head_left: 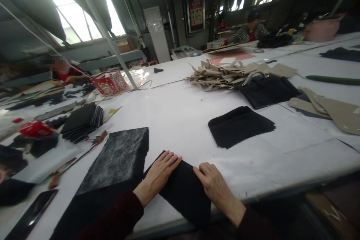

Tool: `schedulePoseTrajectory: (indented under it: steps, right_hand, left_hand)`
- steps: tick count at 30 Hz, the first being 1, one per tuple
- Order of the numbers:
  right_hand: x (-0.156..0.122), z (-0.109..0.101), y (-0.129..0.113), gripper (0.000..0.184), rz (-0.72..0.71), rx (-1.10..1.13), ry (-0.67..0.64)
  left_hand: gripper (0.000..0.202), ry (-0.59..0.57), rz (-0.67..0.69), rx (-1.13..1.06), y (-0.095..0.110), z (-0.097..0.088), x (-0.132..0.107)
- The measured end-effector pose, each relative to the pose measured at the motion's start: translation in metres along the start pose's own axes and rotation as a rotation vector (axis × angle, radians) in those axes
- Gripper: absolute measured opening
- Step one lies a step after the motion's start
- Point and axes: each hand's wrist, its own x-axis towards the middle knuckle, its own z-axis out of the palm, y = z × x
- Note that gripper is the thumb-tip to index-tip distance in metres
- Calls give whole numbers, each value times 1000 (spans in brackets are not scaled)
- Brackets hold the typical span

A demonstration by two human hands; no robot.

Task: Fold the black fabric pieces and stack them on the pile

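Observation:
A black fabric piece (187, 187) lies in front of me at the table's near edge, and its lower end hangs over that edge. My left hand (159, 172) rests flat on its upper left part, fingers stretched out together. At the upper right edge of the same piece, my right hand (213, 183) has its fingers curled, with thumb and forefinger pinching the cloth. Just left of my left hand is a stack of black fabric (118, 161) with a greyish, fuzzy top. Another black fabric pile (240, 125) lies farther right on the white table (174, 112).
Beige cut pieces (216, 77) and a black bag (267, 90) with a handle lie farther back. Beige panels (332, 108) are at right. Dark folded stacks (83, 120), a red box (109, 82) and a phone (32, 213) stand left. A pole (104, 30) rises beyond. Two people sit farther off.

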Motion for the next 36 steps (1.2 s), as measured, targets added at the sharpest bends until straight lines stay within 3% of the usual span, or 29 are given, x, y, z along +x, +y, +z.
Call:
schedulePoseTrajectory:
  steps: [13, 24, 36]
  right_hand:
    - [-7, -13, 3, 35, -17, -74, -3]
    - [-15, -16, 7, 33, -66, -130, -41]
    - [-24, -14, 16, 39, -163, -136, 13]
  left_hand:
    - [75, 21, 53, 116, 9, -3, 4]
    - [52, 2, 107, 76, 19, -15, 11]
    - [61, 88, 85, 105, 34, -17, 12]
